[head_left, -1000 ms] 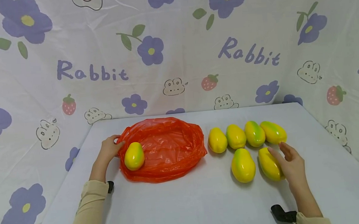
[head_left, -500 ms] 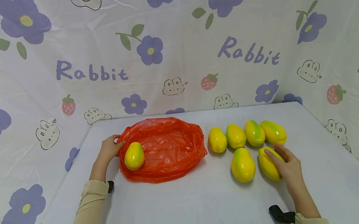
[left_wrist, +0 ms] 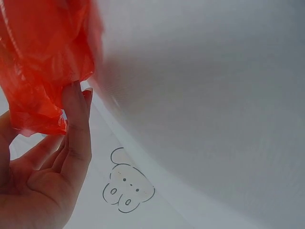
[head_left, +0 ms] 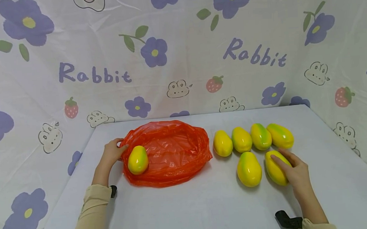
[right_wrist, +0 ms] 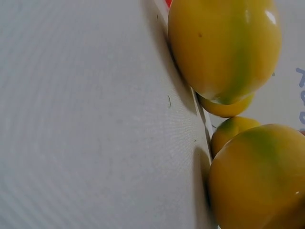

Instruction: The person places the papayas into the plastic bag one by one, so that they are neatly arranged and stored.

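Note:
A red plastic bag (head_left: 173,153) lies spread wide at the left middle of the table, with one shiny yellow-green mango (head_left: 137,160) inside near its left side. My left hand (head_left: 113,151) pinches the bag's left rim; in the left wrist view thin red film (left_wrist: 43,62) sits between thumb and fingers. On the right, my right hand (head_left: 297,170) grips a mango (head_left: 274,165) from its right side, thumb on top and fingers behind. That mango rests on the table; its right end is partly covered by the hand. Close up, it fills the right wrist view's lower corner (right_wrist: 257,176).
Another mango (head_left: 249,169) lies just left of the gripped one. Behind them several more form a row, from a mango (head_left: 222,143) beside the bag to a tilted mango (head_left: 280,136) at the right. A patterned cloth (head_left: 180,59) hangs behind the white table (head_left: 188,211).
My right hand has moved slightly left and closed its thumb and fingers onto the mango. The left hand and the bag have stayed put.

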Available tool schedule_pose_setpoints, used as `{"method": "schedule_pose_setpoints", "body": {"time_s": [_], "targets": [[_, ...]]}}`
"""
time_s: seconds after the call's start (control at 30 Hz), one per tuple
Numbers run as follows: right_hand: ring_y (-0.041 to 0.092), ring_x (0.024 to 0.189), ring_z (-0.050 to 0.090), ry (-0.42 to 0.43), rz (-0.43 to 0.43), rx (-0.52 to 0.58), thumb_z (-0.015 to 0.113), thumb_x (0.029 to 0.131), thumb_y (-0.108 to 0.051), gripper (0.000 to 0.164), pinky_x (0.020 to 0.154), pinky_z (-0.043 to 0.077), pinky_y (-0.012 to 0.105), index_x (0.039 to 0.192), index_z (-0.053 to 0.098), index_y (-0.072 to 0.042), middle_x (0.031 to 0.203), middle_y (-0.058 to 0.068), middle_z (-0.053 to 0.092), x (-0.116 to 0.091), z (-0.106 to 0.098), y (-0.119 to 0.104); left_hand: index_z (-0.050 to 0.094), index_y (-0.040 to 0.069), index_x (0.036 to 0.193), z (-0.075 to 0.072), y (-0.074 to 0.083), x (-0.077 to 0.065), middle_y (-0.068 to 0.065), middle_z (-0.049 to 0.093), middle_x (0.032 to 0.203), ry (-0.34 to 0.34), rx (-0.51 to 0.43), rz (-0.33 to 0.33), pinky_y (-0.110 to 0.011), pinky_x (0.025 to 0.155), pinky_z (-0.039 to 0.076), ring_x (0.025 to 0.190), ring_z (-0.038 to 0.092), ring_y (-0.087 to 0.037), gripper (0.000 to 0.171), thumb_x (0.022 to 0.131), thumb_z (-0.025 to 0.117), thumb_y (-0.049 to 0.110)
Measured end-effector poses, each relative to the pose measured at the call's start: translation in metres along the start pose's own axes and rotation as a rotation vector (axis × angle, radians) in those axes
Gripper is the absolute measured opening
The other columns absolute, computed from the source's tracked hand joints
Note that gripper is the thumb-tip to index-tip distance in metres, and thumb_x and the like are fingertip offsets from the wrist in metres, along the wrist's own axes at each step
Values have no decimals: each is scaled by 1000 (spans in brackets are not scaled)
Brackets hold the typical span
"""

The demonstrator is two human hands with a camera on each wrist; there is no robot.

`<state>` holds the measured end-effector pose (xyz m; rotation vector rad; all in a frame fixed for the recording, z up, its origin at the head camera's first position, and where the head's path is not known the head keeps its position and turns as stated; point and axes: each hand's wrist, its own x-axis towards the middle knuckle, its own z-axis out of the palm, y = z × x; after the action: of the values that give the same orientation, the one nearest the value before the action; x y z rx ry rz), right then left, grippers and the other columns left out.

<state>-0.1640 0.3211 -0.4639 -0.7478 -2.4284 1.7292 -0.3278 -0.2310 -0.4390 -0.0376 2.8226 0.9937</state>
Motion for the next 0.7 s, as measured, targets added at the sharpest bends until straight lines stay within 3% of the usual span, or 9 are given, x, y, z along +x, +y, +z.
{"method": "schedule_pose_setpoints", "body": {"time_s": [0.7], "targets": [[24,150,22,65,-22,64,63,88,-56,76,123,22,44,151,37,-22,159,6,32,1,1,-22,38,-2,144,-1,-3,2,-30,56,121,-6,-15,-10,-26,66,59,73,63,-19,55,100,53,27]]}}
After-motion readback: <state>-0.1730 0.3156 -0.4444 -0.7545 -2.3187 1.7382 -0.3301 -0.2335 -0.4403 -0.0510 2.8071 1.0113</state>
